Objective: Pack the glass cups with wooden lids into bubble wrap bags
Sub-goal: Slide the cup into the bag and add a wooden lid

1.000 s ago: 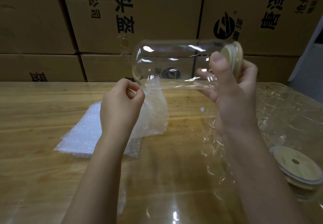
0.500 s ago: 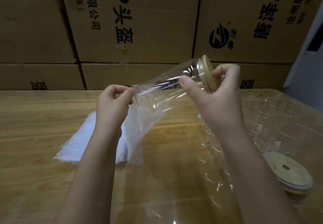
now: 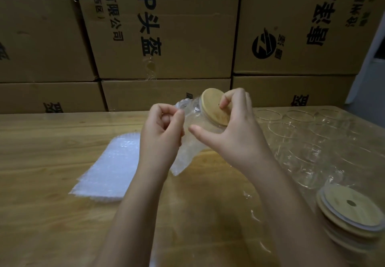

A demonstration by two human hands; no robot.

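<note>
Tilting lid-end up above the table (image 3: 41, 162), the glass cup (image 3: 198, 121) is held in the air between both hands. Its lower body is sheathed in a bubble wrap bag (image 3: 185, 156), whose closed end hangs toward the tabletop. The wooden lid (image 3: 212, 106) is seated on the cup's mouth. The bag's open edge is pinched between the thumb and curled fingers of the left hand (image 3: 161, 135). The lid end is gripped by the right hand (image 3: 237, 135), fingers curled over the lid and thumb stretched along the glass. A flat stack of bubble wrap bags (image 3: 112, 166) is laid on the table at left. Empty glasses (image 3: 302, 141) are grouped at right, with a pile of lids (image 3: 352, 210) nearer the camera. Cardboard boxes (image 3: 177, 37) are stacked behind.
</note>
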